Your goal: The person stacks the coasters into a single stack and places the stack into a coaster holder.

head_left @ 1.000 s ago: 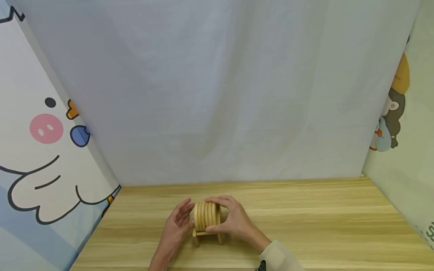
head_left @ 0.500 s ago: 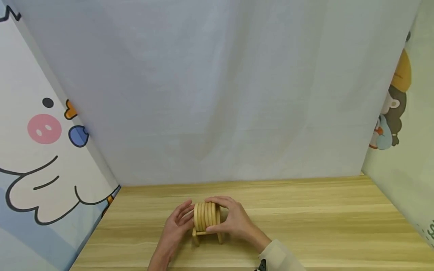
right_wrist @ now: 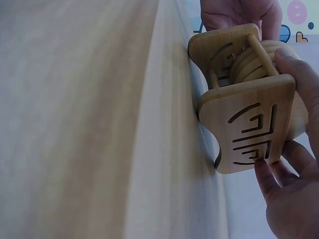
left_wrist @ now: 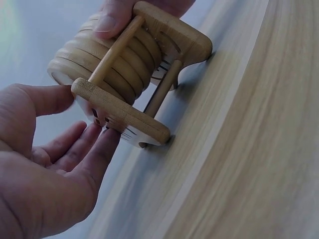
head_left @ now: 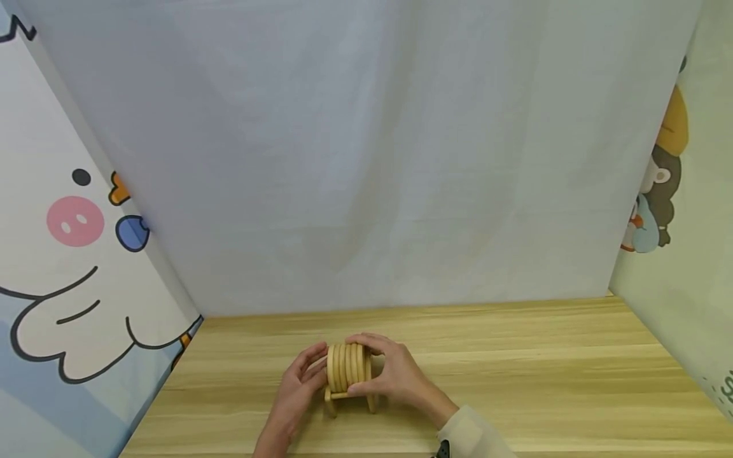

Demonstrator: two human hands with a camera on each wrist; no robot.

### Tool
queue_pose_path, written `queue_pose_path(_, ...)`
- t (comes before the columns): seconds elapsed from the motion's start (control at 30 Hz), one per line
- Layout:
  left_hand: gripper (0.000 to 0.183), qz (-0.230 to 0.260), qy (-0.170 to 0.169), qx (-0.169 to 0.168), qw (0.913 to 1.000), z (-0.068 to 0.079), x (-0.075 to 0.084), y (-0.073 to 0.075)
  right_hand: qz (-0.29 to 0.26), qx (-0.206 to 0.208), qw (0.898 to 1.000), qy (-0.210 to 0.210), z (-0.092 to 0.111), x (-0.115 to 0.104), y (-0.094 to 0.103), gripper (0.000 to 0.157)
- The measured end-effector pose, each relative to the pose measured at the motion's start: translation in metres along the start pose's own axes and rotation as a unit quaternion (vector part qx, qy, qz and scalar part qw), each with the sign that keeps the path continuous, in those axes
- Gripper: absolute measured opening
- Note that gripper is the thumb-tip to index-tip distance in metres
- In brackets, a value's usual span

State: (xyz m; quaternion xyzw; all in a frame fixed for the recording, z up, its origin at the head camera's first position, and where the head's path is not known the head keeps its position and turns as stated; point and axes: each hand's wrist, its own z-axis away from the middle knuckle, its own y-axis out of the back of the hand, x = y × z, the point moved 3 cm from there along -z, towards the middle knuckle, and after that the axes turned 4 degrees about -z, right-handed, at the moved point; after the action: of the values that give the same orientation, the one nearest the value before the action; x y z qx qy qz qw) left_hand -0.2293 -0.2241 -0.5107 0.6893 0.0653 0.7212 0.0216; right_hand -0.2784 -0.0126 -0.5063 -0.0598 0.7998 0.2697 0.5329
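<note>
Several round wooden coasters [head_left: 345, 367] stand on edge, side by side, in a small wooden coaster rack [head_left: 336, 397]. In the right wrist view, the end panel [right_wrist: 251, 124] of the rack shows cut-out slots. My right hand [head_left: 397, 375] grips the coasters from the right, thumb in front and fingers over the back; some of its fingertips touch the right end panel in the right wrist view. My left hand [head_left: 294, 388] is at the left end. In the left wrist view, its fairly straight fingers [left_wrist: 92, 154] touch the outer panel, and its thumb meets the panel's top corner.
The rack's feet stand on a wood-grain table [head_left: 515, 375]. A pale curtain [head_left: 401, 159] hangs along the back edge. Printed cartoon panels stand at the left [head_left: 74, 286] and right [head_left: 676, 267] sides.
My left hand's fingers have come slightly closer to the left end of the rack. The right hand keeps its hold, and the coasters and rack stay in place.
</note>
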Motion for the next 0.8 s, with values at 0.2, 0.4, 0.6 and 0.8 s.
queue_pose_path(0.2,0.058,0.006,0.013,0.015,0.9998,0.002,0.002,-0.002,0.007,-0.004,1.0,-0.001,0.0,-0.001,-0.001,0.078)
queue_pose_path(0.4,0.055,0.019,0.013,0.041,0.9989,0.002,0.003,-0.005,0.008,-0.006,1.0,-0.001,0.0,0.0,-0.001,0.078)
queue_pose_path(0.6,0.053,0.026,0.01,0.068,0.9973,0.001,0.001,-0.008,0.011,-0.011,1.0,-0.009,0.001,0.001,-0.002,0.081)
queue_pose_path(0.8,0.051,0.026,0.015,0.09,0.9955,0.002,0.002,-0.011,0.002,-0.015,1.0,-0.016,0.002,0.001,-0.001,0.084)
